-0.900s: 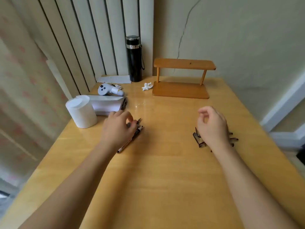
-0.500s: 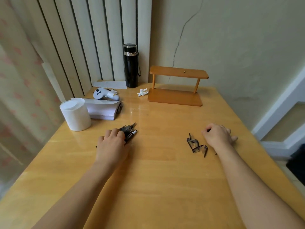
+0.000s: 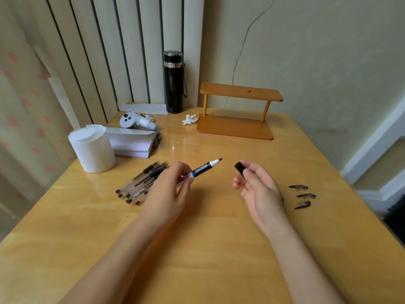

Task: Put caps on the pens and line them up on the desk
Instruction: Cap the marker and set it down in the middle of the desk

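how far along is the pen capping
Barely begun: no capped pen lies lined up yet. In hand: left hand holds an uncapped marker, right hand its black cap, still apart. Left: the pile of uncapped pens and loose caps.

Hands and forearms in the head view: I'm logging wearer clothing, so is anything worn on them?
Nothing shows. The left hand and right hand are bare, with no gloves, rings, watch or bracelets visible. Both forearms are uncovered to the frame's bottom edge; no sleeve appears.
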